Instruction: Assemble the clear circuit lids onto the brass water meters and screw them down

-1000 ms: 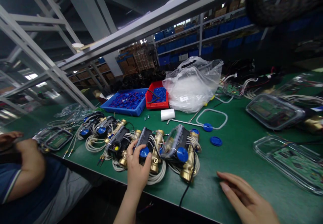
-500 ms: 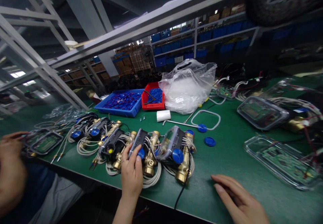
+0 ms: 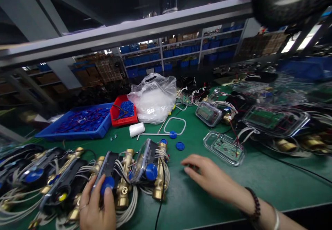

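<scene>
My left hand [image 3: 97, 202] lies with its fingers apart on a brass meter with a dark housing [image 3: 107, 169], touching the housing beside its blue round cap [image 3: 107, 185]. To the right of it stands a similar meter with a clear cover [image 3: 144, 159], a brass pipe body [image 3: 159, 181] and a coiled grey cable. My right hand [image 3: 207, 174] hovers over the green mat, right of that meter. Its thumb and fingers are apart, with nothing seen between them. A loose blue cap [image 3: 180, 146] lies just beyond its fingertips.
Several meters crowd the left side. Behind are a blue tray [image 3: 101, 131] of blue parts, a red bin [image 3: 124, 121], a plastic bag [image 3: 155, 102] and a white roll [image 3: 136, 129]. On the right lie a clear case with a circuit board [image 3: 224, 148] and more wired housings [image 3: 276, 119].
The view has turned right, and the other person's arm at the left has gone out of it. My right hand has moved forward over the mat; my left stays on the same meter.
</scene>
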{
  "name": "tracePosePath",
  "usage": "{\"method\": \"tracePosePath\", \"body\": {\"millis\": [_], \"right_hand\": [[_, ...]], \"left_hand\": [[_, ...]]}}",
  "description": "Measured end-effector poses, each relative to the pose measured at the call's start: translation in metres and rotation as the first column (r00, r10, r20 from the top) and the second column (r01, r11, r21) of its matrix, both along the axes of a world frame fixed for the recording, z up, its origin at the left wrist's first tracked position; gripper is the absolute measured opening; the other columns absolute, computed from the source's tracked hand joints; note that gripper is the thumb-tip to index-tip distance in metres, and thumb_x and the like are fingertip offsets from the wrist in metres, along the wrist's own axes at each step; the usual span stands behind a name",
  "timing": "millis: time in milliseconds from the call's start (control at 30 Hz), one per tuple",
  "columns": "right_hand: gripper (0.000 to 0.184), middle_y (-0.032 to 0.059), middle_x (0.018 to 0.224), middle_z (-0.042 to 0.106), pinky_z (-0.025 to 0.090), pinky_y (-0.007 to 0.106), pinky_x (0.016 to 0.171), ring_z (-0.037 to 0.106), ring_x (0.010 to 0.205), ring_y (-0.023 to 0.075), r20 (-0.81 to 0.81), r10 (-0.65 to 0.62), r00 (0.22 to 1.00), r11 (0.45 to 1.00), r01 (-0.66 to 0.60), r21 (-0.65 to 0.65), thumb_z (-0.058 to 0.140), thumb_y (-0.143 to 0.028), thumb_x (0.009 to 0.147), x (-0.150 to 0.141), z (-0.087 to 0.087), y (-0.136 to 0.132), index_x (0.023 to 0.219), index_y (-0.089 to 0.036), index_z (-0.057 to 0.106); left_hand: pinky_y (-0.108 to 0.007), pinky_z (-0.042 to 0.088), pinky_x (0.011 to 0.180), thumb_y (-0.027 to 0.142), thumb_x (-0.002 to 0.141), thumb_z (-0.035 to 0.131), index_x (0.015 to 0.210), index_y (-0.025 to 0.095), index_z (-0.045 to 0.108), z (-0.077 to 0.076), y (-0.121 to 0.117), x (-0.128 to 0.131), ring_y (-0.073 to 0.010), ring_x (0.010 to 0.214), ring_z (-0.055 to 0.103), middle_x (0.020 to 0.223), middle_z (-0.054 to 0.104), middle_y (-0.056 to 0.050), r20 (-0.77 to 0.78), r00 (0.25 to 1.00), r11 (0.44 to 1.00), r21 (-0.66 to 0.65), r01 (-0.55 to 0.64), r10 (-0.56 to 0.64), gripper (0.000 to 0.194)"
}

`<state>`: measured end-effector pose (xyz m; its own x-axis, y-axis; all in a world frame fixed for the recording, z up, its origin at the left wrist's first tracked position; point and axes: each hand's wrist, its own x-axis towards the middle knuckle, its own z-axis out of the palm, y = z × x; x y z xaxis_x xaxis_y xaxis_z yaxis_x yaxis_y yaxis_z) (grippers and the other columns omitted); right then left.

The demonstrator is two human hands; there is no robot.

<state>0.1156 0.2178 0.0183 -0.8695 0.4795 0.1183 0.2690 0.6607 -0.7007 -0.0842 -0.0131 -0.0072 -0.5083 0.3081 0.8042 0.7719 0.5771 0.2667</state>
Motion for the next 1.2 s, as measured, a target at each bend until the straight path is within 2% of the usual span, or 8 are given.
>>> {"method": "tracePosePath", "body": {"millis": [133, 367, 533, 700, 800, 867, 1000, 1200], "right_hand": [[0.027, 0.0135, 0.109, 0.063, 0.042, 0.037, 0.095, 0.056, 0.104, 0.0239, 0.045, -0.011, 0.999, 0.967, -0.001, 0.255, 0.051, -0.011, 0.087, -0.049, 0.012, 0.043, 0.11, -0.011, 0.064], [0.045, 0.0055, 0.113, 0.063, 0.04, 0.028, 0.096, 0.055, 0.106, 0.0182, 0.136, 0.315, 0.939, 0.871, -0.343, 0.351, 0.056, 0.007, 0.073, -0.106, -0.017, 0.056, 0.111, -0.017, 0.064], [0.018, 0.0093, 0.096, 0.066, 0.045, 0.036, 0.086, 0.059, 0.094, 0.0221, 0.102, 0.197, 0.975, 0.886, -0.222, 0.407, 0.051, -0.005, 0.086, -0.102, -0.027, 0.055, 0.095, -0.011, 0.066], [0.029, 0.0142, 0.097, 0.067, 0.049, 0.039, 0.084, 0.061, 0.091, 0.0257, -0.07, -0.005, 0.998, 0.918, 0.032, 0.395, 0.04, -0.013, 0.09, -0.072, -0.015, 0.053, 0.11, -0.011, 0.061], [0.039, 0.0129, 0.106, 0.066, 0.053, 0.036, 0.08, 0.064, 0.092, 0.0239, -0.226, -0.078, 0.971, 0.955, 0.137, 0.262, 0.033, -0.031, 0.095, -0.047, 0.001, 0.036, 0.121, -0.013, 0.055], [0.041, 0.0076, 0.098, 0.069, 0.057, 0.03, 0.069, 0.067, 0.078, 0.0209, -0.372, -0.142, 0.917, 0.989, 0.118, -0.087, 0.044, -0.046, 0.09, -0.032, 0.009, 0.013, 0.114, -0.018, 0.061], [0.046, 0.0076, 0.091, 0.071, 0.058, 0.027, 0.065, 0.068, 0.071, 0.0207, -0.356, -0.102, 0.929, 0.888, -0.076, -0.453, 0.058, -0.058, 0.079, -0.022, 0.007, -0.049, 0.101, -0.02, 0.07], [0.046, 0.0098, 0.085, 0.072, 0.058, 0.024, 0.065, 0.069, 0.077, 0.023, -0.369, -0.065, 0.927, 0.781, -0.183, -0.597, 0.064, -0.061, 0.073, -0.041, -0.018, -0.097, 0.088, -0.019, 0.075]], "left_hand": [[-0.046, 0.046, 0.091, 0.042, 0.082, 0.06, 0.103, 0.017, 0.058, 0.002, 0.005, 0.0, -0.0311, 0.107, 0.057, 0.12, 0.057, -0.015, -0.01, 0.999, 0.998, 0.048, -0.047, 0.047, 0.033], [-0.046, 0.047, 0.088, 0.032, 0.09, 0.042, 0.107, 0.017, 0.062, 0.0, -0.002, -0.006, -0.0306, 0.11, 0.055, 0.121, 0.051, -0.016, -0.033, 0.998, 0.993, -0.104, 0.05, -0.054, 0.03], [-0.045, 0.05, 0.085, 0.048, 0.082, 0.057, 0.105, 0.017, 0.055, -0.001, 0.003, -0.002, -0.0306, 0.104, 0.058, 0.116, 0.057, -0.015, -0.027, 0.999, 0.999, 0.003, -0.043, 0.043, 0.038], [-0.045, 0.051, 0.081, 0.036, 0.09, 0.048, 0.096, 0.017, 0.061, 0.001, 0.002, 0.0, -0.0293, 0.1, 0.06, 0.117, 0.056, -0.016, -0.059, 0.998, 0.997, -0.074, -0.031, 0.027, 0.024], [-0.045, 0.051, 0.085, 0.027, 0.091, 0.045, 0.099, 0.017, 0.064, 0.004, -0.003, 0.001, -0.0278, 0.105, 0.058, 0.122, 0.051, -0.017, 0.009, 1.0, 0.989, -0.149, -0.005, 0.006, 0.023], [-0.045, 0.051, 0.088, 0.023, 0.092, 0.043, 0.103, 0.019, 0.065, 0.006, -0.005, 0.004, -0.0268, 0.11, 0.056, 0.125, 0.049, -0.015, 0.094, 0.996, 0.985, -0.175, 0.005, 0.012, 0.025], [-0.047, 0.047, 0.095, 0.024, 0.09, 0.049, 0.119, 0.02, 0.056, 0.009, -0.004, 0.029, -0.0273, 0.119, 0.049, 0.128, 0.049, -0.014, 0.091, 0.996, 0.999, -0.044, -0.003, 0.007, 0.03], [-0.028, 0.054, 0.083, 0.033, 0.088, 0.055, 0.112, 0.017, 0.058, 0.014, 0.004, 0.077, -0.0181, 0.095, 0.061, 0.102, 0.06, -0.01, -0.094, 0.885, 0.89, -0.055, 0.452, -0.456, 0.029]]}}
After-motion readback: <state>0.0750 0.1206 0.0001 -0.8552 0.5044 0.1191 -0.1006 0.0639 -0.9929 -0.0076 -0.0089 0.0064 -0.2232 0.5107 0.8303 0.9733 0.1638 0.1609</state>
